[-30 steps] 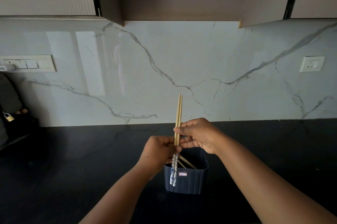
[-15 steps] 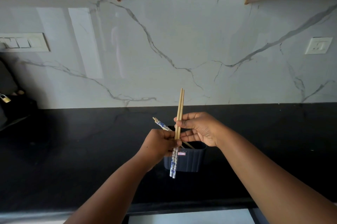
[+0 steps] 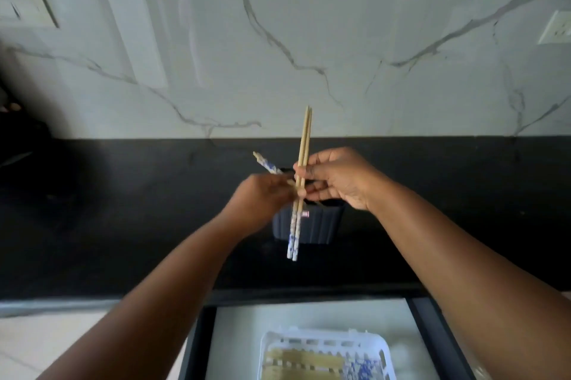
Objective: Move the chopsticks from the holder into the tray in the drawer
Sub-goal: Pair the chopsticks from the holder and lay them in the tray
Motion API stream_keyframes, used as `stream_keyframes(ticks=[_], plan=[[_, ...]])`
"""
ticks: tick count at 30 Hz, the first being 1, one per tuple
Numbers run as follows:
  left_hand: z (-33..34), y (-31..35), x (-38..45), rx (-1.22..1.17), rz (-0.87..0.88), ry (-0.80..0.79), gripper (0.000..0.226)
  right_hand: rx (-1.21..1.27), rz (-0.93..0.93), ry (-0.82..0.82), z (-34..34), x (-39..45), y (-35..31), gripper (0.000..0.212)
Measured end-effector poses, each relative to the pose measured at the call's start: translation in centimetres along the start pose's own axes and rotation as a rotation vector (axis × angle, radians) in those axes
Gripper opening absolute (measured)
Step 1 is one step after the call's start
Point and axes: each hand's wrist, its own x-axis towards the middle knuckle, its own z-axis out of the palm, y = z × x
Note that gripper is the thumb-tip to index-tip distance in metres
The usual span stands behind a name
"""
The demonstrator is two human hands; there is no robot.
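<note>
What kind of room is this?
Most likely a home kitchen. There is a black countertop against a marble-look wall, an open drawer below with a white tray of chopsticks, and a dark holder on the counter.

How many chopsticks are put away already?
Several chopsticks already lie in the white tray in the open drawer; exact count unclear. The right hand holds an upright pair, the left hand another chopstick. These still need moving down from above the holder.
</note>
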Motion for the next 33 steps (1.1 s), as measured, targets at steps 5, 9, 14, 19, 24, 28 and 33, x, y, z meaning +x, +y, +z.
stream_keyframes(ticks=[5, 9, 14, 19, 24, 28, 33], plan=[[-1.7, -6.8, -1.1, 0.405, 0.136, 0.243, 0.062, -0.283, -0.067, -0.123, 0.7, -3.6, 5.0, 0.015], [-0.1, -13.0, -2.0, 0.770, -0.048, 0.041, 0.076, -0.469, -0.006, -0.270, 2.2, -6.2, 10.9, 0.013], [2.2, -18.0, -4.0, 0.929, -0.255, -0.068, 0.089, -0.883, 0.035, -0.458, 3.4, -7.6, 17.8, 0.008], [2.1, -18.6, -3.8, 0.913, -0.241, -0.052, 0.092, -1.074, 0.071, -0.573, 4.0, -6.8, 24.0, 0.023], [2.2, -18.6, -3.9, 0.900, -0.238, -0.034, 0.091, -1.271, 0.028, -0.621, 5.2, -6.3, 27.4, 0.020], [2.2, -18.6, -3.9, 0.899, -0.239, -0.032, 0.089, -1.401, 0.036, -0.643, 6.5, -6.1, 28.9, 0.028], [2.1, -18.5, -3.9, 0.901, -0.241, -0.033, 0.088, -1.421, 0.053, -0.673, 6.7, -6.0, 30.1, 0.017]])
